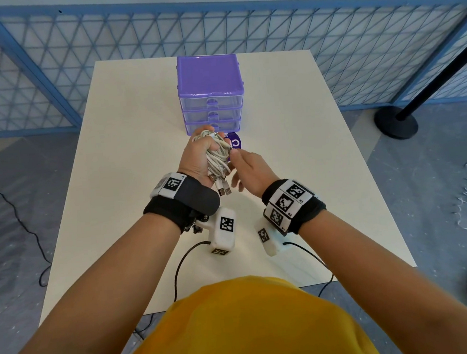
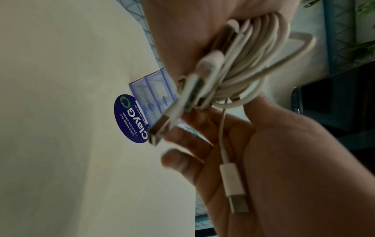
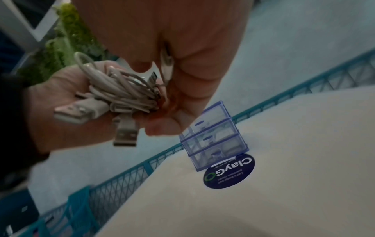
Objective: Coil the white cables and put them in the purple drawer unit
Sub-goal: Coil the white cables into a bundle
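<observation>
The left hand grips the coiled white cables above the table, just near of the purple drawer unit, whose three drawers are closed. The right hand pinches one loose connector end. Risk: releasing that end could unwind the coil; dangling USB plugs could snag a drawer edge.

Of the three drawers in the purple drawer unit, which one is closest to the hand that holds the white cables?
The bottom drawer: the left hand, gripping the coiled white cables, is just in front of it; the other two sit higher.
</observation>
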